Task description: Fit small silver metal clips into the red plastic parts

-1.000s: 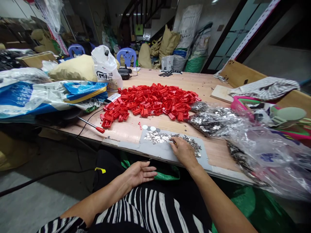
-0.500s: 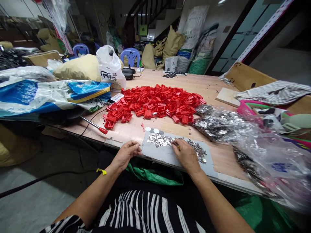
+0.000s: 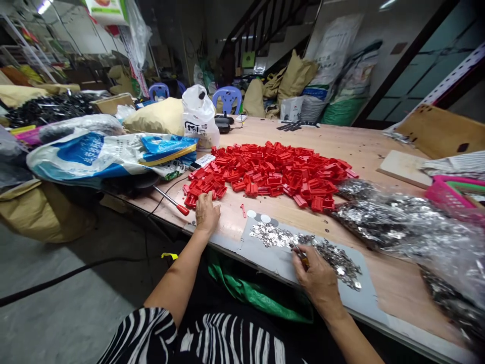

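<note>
Housings (image 3: 273,172) of red plastic lie heaped on the desk (image 3: 257,132), the left hand (image 3: 207,217) at their near left edge; from my remote view I cannot tell whether it grips one. The right hand (image 3: 318,280) is closed around a yellow-handled tool (image 3: 304,260), its tip among small metal pieces (image 3: 271,235) spread on a grey mat (image 3: 261,257). I judge that a careless wrist sweep could scatter these thin pieces off the near edge, and that tugging one housing could topple its neighbours. A red-tipped lever (image 3: 182,209) juts beside the left hand, narrowing its approach; a bulging clear bag (image 3: 405,217) bounds the right side.
</note>
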Tool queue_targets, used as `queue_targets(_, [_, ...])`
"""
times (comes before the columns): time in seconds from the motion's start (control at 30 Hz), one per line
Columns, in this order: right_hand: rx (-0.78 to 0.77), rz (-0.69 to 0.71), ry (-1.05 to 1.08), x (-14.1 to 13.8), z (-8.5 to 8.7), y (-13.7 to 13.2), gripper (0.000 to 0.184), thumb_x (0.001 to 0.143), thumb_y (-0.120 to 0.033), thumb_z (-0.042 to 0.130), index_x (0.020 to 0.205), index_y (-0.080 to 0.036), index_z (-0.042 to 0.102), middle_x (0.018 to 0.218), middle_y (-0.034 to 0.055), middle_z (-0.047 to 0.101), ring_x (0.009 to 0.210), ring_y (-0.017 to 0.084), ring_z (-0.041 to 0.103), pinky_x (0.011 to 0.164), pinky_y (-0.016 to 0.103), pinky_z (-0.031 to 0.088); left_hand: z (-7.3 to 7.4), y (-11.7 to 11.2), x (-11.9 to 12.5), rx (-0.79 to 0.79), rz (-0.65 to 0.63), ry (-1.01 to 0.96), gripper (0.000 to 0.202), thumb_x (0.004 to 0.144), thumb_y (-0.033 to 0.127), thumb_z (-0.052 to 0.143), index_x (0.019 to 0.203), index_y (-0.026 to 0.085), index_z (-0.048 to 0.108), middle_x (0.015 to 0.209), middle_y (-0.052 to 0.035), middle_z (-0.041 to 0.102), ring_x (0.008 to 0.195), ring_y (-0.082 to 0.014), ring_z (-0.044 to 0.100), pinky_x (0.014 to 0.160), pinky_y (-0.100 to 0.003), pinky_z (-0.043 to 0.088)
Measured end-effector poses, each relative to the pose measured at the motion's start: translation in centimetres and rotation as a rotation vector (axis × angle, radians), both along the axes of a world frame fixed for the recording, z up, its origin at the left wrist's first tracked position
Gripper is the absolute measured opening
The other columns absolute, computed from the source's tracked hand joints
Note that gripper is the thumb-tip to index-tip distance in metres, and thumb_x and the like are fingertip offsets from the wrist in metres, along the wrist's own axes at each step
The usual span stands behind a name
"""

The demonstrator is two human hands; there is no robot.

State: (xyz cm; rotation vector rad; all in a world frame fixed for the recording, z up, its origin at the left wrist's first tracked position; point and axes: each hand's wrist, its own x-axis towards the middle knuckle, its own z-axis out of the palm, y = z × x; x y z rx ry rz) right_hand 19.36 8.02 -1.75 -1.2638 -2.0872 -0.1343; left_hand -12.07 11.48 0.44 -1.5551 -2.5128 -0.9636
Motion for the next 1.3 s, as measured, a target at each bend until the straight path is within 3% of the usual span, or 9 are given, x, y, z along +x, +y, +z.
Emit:
queue_targets(0.27, [-0.071,0.027,0.094,0.4,-0.2,0.2,0.023,0.093,-0.037,0.043,0.098,-0.019,0.056,0.088,0.0060,0.070,0.067,0.017,0.067,0.062,0.027,0.050,-0.2,1.4,-0.2,-0.087,0.016,0.080,0.039,0.082,0.022,0.058,0.121,0.021,0.056,0.106,-0.0118,0.058,0.104,-0.0284,0.051,0.089,-0.038,0.042])
queue_targets(0.47, [-0.143,0.013,0.116,0.5,-0.4,0.2,0.025,0.093,-0.040,0.043,0.099,-0.020,0.057,0.086,0.0049,0.072,0.067,0.019,0.069,0.060,0.028,0.050,0.3,-0.2,0.1,-0.096,0.008,0.082,0.016,0.079,0.021,0.062,0.095,0.018,0.060,0.099,-0.0092,0.059,0.099,-0.0251,0.053,0.088,-0.036,0.042])
queue_targets(0.57, [-0.172,0.003,0.129,0.4,-0.2,0.2,0.025,0.092,-0.040,0.044,0.097,-0.020,0.057,0.085,0.0057,0.071,0.069,0.020,0.068,0.062,0.029,0.050,0.5,-1.5,0.3,-0.031,-0.031,0.000,0.015,0.078,0.019,0.064,0.090,0.018,0.056,0.097,-0.0076,0.059,0.099,-0.0232,0.055,0.090,-0.036,0.041])
queue_targets(0.63, [-0.197,-0.001,0.147,0.4,0.1,0.2,0.024,0.091,-0.040,0.044,0.096,-0.020,0.057,0.086,0.0064,0.071,0.072,0.020,0.068,0.065,0.030,0.050,0.7,-2.5,1.0,0.096,-0.089,-0.262,0.020,0.076,0.020,0.066,0.092,0.018,0.054,0.094,-0.0060,0.060,0.096,-0.0216,0.057,0.088,-0.035,0.043])
queue_targets(0.7, [-0.223,0.005,0.175,0.4,0.5,0.2,0.022,0.090,-0.039,0.045,0.096,-0.020,0.057,0.088,0.0071,0.071,0.075,0.021,0.068,0.068,0.030,0.050,1.0,-3.7,2.2,0.199,-0.178,-0.742,0.029,0.075,0.024,0.069,0.097,0.020,0.052,0.085,-0.0025,0.060,0.084,-0.0182,0.060,0.079,-0.032,0.046])
queue_targets(0.8, [-0.255,0.012,0.218,0.4,1.1,0.2,0.021,0.090,-0.038,0.046,0.095,-0.021,0.058,0.089,0.0074,0.071,0.078,0.021,0.067,0.070,0.031,0.050,1.6,-5.6,4.5,0.123,-0.372,-1.566,0.042,0.075,0.033,0.071,0.109,0.022,0.049,0.081,0.0000,0.062,0.067,-0.0129,0.062,0.067,-0.026,0.049])
queue_targets(0.9, [-0.286,0.015,0.265,0.1,2.1,0.0,0.022,0.089,-0.038,0.048,0.095,-0.020,0.059,0.089,0.0071,0.071,0.079,0.021,0.067,0.071,0.031,0.049,2.2,-7.4,6.6,-0.002,-0.472,-1.996,0.046,0.077,0.029,0.071,0.118,0.023,0.050,0.091,-0.0029,0.065,0.067,-0.0112,0.065,0.065,-0.023,0.050])
queue_targets(1.07, [-0.383,0.050,0.349,-1.2,4.7,-1.2,0.018,0.087,-0.038,0.052,0.090,-0.021,0.057,0.083,0.0044,0.070,0.070,0.018,0.065,0.065,0.027,0.047,2.3,-9.0,8.6,-0.184,-0.468,-2.249,0.039,0.086,0.023,0.060,0.123,0.020,0.048,0.094,-0.0098,0.067,0.069,-0.0124,0.067,0.064,-0.021,0.052])
queue_targets(1.3, [-0.502,0.277,0.324,-2.7,7.3,-2.8,0.016,0.089,-0.034,0.052,0.090,-0.020,0.059,0.079,0.0028,0.068,0.064,0.015,0.059,0.061,0.024,0.046,1.6,-10.1,9.9,-0.240,-0.472,-2.257,0.029,0.085,0.022,0.062,0.112,0.016,0.053,0.090,-0.0102,0.069,0.074,-0.0160,0.069,0.067,-0.022,0.054])
